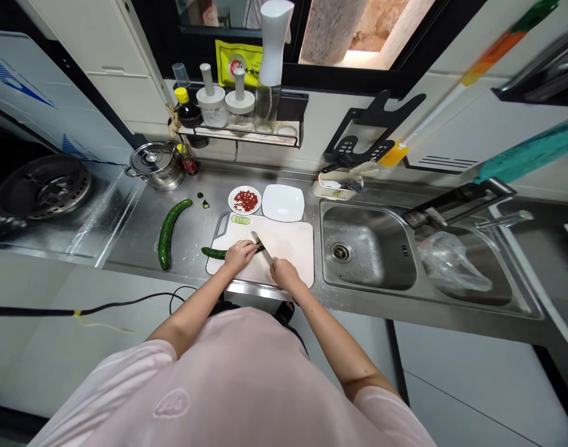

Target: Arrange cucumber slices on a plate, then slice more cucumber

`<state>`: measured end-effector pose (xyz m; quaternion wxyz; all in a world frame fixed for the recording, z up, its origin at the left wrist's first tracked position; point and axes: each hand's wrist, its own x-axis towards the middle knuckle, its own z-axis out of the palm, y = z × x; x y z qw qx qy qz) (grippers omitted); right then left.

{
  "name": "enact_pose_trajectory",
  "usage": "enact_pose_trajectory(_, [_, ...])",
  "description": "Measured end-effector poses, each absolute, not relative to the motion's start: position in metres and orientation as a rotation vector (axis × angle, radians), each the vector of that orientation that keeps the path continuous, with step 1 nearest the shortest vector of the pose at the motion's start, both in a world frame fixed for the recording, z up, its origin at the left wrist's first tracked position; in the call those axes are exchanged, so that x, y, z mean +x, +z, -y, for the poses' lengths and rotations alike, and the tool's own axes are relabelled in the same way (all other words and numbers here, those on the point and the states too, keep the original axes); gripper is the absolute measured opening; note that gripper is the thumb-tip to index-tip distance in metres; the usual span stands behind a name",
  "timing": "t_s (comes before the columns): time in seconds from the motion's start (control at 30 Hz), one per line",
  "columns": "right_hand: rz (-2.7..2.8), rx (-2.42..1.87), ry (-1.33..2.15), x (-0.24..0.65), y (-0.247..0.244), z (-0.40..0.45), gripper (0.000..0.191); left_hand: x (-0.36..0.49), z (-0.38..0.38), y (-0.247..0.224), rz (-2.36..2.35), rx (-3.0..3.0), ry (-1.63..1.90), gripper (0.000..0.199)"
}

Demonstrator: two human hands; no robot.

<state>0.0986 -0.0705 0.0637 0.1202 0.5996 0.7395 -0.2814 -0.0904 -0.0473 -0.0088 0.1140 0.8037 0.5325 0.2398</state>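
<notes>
On the white cutting board [288, 248] lies a long green cucumber [213, 252], its left end sticking out past the board's edge. My left hand [241, 256] is closed over it from above, near its right end. A kitchen knife [264, 247] is gripped by its handle in my right hand [284, 273]; its blade points up and left, at the cucumber's right end beside my left fingers. Whether the edge touches the cucumber I cannot tell. Several thin cucumber slices [240, 220] lie in a row at the board's top left.
A second cucumber [170, 234] lies left, near small cut ends [205, 203]. Behind the board stand a plate of chopped red pieces [245, 200] and a white plate [284, 203]. The sink [367, 248] is right; a steel pot [156, 164] and a wok [41, 186] are left.
</notes>
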Motion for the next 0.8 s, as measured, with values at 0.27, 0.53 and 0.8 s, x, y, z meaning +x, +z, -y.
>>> enact_pose_trajectory(0.27, [-2.151,1.756,-0.822,0.095,0.066,0.069,0.028,-0.09,0.048,-0.007,-1.558,2.364,0.728,0.023])
enact_pose_trajectory(0.53, [-2.118,1.779,-0.786,0.11,0.062,0.093,0.025,-0.09,0.048,-0.008,-1.561,2.351,0.713,0.025])
enact_pose_trajectory(0.8, [-2.159,1.746,-0.789,0.111,0.057,0.089,0.026,-0.091,0.047,-0.011,-1.561,2.326,0.722,0.024])
